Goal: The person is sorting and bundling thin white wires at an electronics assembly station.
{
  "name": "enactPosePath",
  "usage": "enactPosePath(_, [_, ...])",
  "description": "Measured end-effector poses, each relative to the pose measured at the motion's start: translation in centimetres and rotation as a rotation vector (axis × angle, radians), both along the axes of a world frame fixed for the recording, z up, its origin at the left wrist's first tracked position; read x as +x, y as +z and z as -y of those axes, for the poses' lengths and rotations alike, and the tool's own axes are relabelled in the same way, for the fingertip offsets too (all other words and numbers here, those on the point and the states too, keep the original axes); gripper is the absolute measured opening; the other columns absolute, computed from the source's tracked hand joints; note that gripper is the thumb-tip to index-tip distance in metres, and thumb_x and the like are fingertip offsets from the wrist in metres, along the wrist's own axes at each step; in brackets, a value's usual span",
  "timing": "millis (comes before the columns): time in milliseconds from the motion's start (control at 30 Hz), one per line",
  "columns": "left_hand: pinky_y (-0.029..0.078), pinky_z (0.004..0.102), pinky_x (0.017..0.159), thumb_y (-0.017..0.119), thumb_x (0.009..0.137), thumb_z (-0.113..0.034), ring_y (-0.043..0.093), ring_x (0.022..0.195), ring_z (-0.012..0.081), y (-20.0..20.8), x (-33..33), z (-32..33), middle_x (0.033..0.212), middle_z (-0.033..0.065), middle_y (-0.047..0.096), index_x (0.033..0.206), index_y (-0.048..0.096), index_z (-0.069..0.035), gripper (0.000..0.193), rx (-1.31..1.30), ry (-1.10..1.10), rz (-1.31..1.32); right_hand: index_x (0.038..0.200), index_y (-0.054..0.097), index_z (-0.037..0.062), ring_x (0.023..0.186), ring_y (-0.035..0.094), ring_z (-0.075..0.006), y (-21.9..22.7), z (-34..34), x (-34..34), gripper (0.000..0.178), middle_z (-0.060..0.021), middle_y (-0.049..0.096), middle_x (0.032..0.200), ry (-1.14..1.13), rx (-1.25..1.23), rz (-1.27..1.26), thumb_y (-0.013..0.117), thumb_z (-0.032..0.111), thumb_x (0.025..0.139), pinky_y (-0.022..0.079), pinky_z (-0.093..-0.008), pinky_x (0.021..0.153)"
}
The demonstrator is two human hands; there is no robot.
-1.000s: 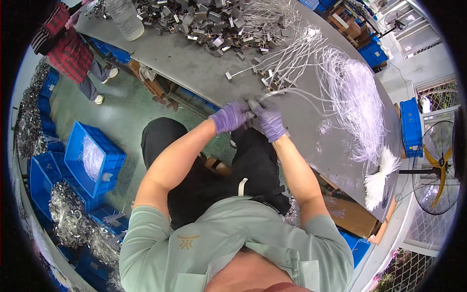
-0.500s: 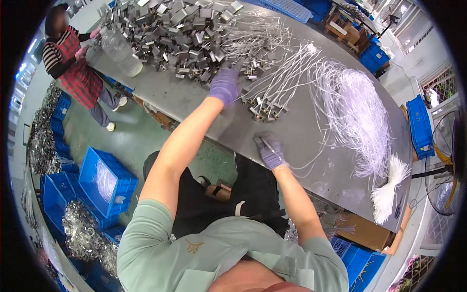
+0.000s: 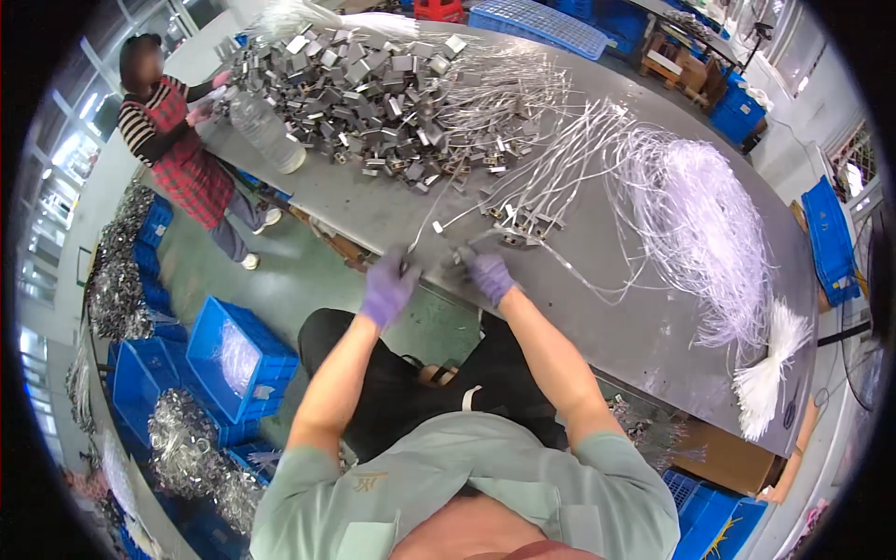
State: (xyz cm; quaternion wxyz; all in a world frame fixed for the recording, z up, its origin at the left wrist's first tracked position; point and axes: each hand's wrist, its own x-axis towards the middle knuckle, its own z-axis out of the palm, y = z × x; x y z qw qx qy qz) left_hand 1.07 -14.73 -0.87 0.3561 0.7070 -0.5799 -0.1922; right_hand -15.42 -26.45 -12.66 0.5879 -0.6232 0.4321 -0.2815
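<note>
My left hand (image 3: 387, 287), in a purple glove with dark fingertips, is closed at the table's front edge. A thin white wire (image 3: 427, 219) runs from its fingers up toward the heap of small grey metal blocks (image 3: 369, 93). To its right, my right hand (image 3: 487, 275), gloved alike, has its fingers pinched together. A pale strand (image 3: 583, 275) appears to lead from it toward the big bundle of clear strands (image 3: 695, 219). Just beyond the right hand lies a row of small metal pieces with white wires (image 3: 532, 222). What exactly sits between the right fingertips is too small to make out.
A clear plastic bottle (image 3: 266, 131) lies on the grey table (image 3: 597, 345) at the left. A tied white bundle (image 3: 770, 373) rests by the right edge. Another person (image 3: 182, 154) stands at far left. Blue crates (image 3: 243, 359) stand on the floor at left.
My left hand has drawn back from the metal heap to the table's front edge, bringing a wire along. My right hand has moved left and slightly up, close to it.
</note>
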Motion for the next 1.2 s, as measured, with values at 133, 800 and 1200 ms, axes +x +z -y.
enactPosePath(133, [0.046, 0.0238, 0.054, 0.054, 0.08, -0.003, 0.056, 0.062, 0.0112, -1.0, 3.1, -13.2, 0.079, 0.0085, 0.063, 0.109, 0.051, 0.001, 0.029, 0.043, 0.046, -0.349, 0.093, 0.056, 0.0018, 0.078, 0.062, -0.0227, 3.4, 0.9, 4.3, 0.02, -0.0083, 0.062, 0.083, 0.036, 0.541, 0.626, 0.053, 0.021, 0.09, 0.05, -0.0365, 0.063])
enactPosePath(800, [0.036, 0.023, 0.038, 0.061, 0.083, -0.013, 0.046, 0.043, 0.0087, 0.2, 8.3, -25.2, 0.062, 0.003, 0.055, 0.093, 0.059, -0.003, 0.015, 0.098, 0.647, -0.54, 0.111, 0.051, -0.0013, 0.073, 0.066, -0.0243, 17.4, 5.6, 0.9, 0.031, -0.0144, 0.065, 0.091, -0.291, 0.19, 0.782, 0.056, 0.021, 0.089, 0.05, -0.0291, 0.049])
enactPosePath(1200, [0.036, 0.0221, 0.039, 0.055, 0.086, -0.013, 0.046, 0.044, 0.0094, 2.5, 2.8, -16.4, 0.065, 0.0044, 0.055, 0.112, 0.053, -0.001, 0.029, 0.253, 0.431, -0.614, 0.098, 0.059, -0.0033, 0.067, 0.062, -0.0186, 16.0, 4.4, -0.1, 0.031, -0.0114, 0.063, 0.081, -0.239, 0.148, 0.56, 0.067, 0.022, 0.082, 0.051, -0.03, 0.052])
